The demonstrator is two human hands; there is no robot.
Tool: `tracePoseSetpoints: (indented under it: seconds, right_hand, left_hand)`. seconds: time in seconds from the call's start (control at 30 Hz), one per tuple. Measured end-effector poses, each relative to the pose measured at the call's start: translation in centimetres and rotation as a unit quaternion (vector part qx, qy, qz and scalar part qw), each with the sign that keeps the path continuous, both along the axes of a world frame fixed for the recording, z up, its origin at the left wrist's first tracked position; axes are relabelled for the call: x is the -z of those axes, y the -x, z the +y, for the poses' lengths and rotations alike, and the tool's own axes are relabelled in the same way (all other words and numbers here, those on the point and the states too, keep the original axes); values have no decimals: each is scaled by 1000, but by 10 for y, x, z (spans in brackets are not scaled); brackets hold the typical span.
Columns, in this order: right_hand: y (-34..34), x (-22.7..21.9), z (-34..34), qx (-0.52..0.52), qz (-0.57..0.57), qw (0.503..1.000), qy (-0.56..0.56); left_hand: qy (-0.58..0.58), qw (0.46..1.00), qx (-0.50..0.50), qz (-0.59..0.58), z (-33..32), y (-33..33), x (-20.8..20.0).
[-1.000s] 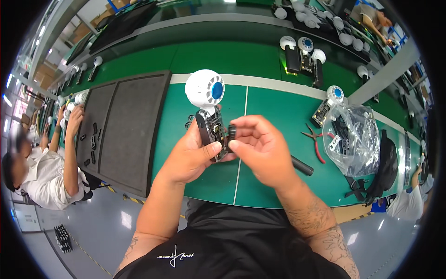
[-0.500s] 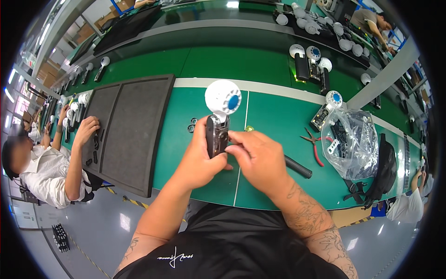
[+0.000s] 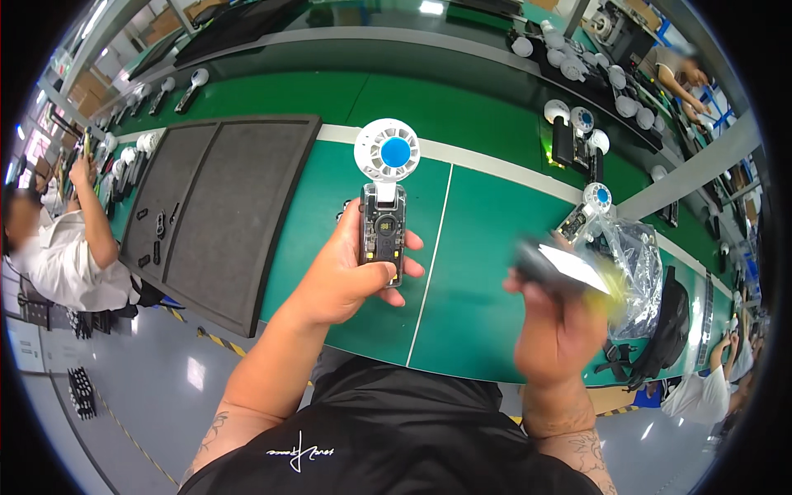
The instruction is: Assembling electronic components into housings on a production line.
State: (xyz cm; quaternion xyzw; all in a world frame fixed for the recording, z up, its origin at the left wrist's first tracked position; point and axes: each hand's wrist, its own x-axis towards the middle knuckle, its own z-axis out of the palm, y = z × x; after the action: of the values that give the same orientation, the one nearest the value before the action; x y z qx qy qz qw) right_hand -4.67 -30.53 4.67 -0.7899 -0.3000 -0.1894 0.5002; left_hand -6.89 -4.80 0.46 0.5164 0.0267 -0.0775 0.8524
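My left hand (image 3: 338, 272) is closed around the handle of a handheld fan (image 3: 384, 235), its thumb lying across the lower end. The fan stands upright, with a white round head, a blue centre and a see-through casing that shows the circuit parts inside. Its grille side faces me. To the right, my right hand (image 3: 561, 334) is raised over the table, gripping a black cylindrical tool (image 3: 549, 271) with a yellow-green end. Motion smears this tool, so its exact kind does not show. A few small dark parts (image 3: 342, 211) peek out behind the fan.
A dark foam-lined tray (image 3: 239, 206) lies at left, with small black parts in it. Beyond my right hand are a clear plastic bag (image 3: 639, 264), a black pouch (image 3: 670, 322) and another fan (image 3: 587, 206). More fans (image 3: 569, 132) stand on the far bench. A co-worker (image 3: 70, 239) sits at left.
My right hand has left the fan and swung right, picking up the black cylindrical tool from the table. The fan has turned so its grille and circuit side face me.
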Motion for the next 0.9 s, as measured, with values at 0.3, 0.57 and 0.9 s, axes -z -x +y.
tracePoseSetpoints:
  seconds: [0.3,0.57,0.9]
  right_hand:
    - [-1,21,32,-62,9,998,-5]
    - [2,26,17,-67,-6,976,208]
    - [-24,37,30,-40,31,988,148]
  left_hand:
    - [-37,998,-39,38,1,2,8]
    - [41,998,-13,-45,-7,14,14]
    - [31,999,-25,-4,-6,4,20]
